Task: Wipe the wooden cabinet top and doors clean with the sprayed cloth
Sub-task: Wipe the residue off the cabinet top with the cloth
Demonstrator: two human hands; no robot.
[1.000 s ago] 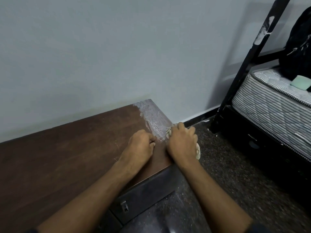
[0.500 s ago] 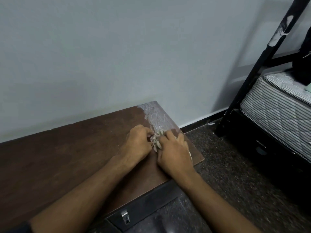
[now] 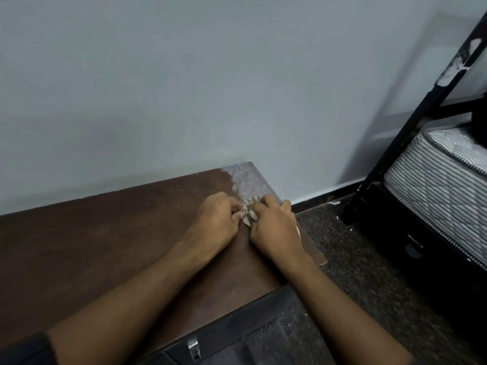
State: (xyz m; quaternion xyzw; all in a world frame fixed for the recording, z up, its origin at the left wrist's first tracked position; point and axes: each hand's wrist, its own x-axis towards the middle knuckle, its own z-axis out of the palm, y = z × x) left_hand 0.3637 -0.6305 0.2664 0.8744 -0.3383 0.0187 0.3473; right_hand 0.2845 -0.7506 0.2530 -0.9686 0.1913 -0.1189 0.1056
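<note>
Plainly, the scene as it lies:

Cloth: a small pale wad (image 3: 249,212), bunched between the two hands on the cabinet top (image 3: 105,248), near its right end and just short of the whitish patch.
Left hand: the left hand (image 3: 216,222) rests knuckles-up on the wood, fingers curled in and pinching the left side of the wad.
Right hand: the right hand (image 3: 274,227) lies close beside it, fingers curled over the wad's right side and grasping it; a pale sliver shows under its outer edge, probably more of the same rag.
Risk, wad too tight: bunched this small, the rag likely offers little flat face, so a pass may streak the film rather than lift it.
Risk, edge: both hands work close to the right rim; a hard push outward could carry the rag off the end and onto the floor.
Risk, residue: the whitish patch (image 3: 247,181) in the far right corner looks crusted or wet; which, I cannot tell. If crusted, rubbing may only smear it across the dark wood.
Risk, doors: the doors (image 3: 237,335) below look untouched, judging by the dusty speckle on them.
Surface: dark brown wood, matt, faintly scuffed, set against the wall; a metal latch (image 3: 193,347) shows on the front below.
Room: pale grey wall (image 3: 210,88), dark skirting, speckled dark floor (image 3: 369,272); at right a black bed frame (image 3: 432,96) with chipped paint, and a striped mattress (image 3: 442,180).
</note>
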